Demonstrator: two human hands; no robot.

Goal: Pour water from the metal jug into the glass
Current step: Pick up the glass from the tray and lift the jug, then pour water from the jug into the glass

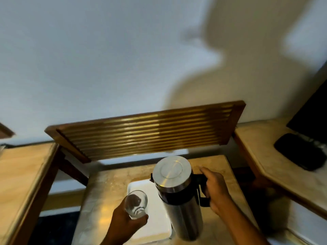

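Two bare hands work low in the view, above a pale marble-patterned surface (109,188). The left hand (122,221) has its fingers (142,218) wrapped around the base of a clear glass (135,204), held tilted with its mouth toward the camera, over a white tray (152,225) lying on the surface. Just beside the glass, to the right, stands the metal jug (177,200), lid on; whether its base touches the surface cannot be told. The right hand (215,188) is closed around the jug's black handle (201,190), forefinger stretched forward. Farther back, a slatted wooden panel (146,131) leans against the white wall (88,59). A dark object (300,152) lies on a side counter at the right.
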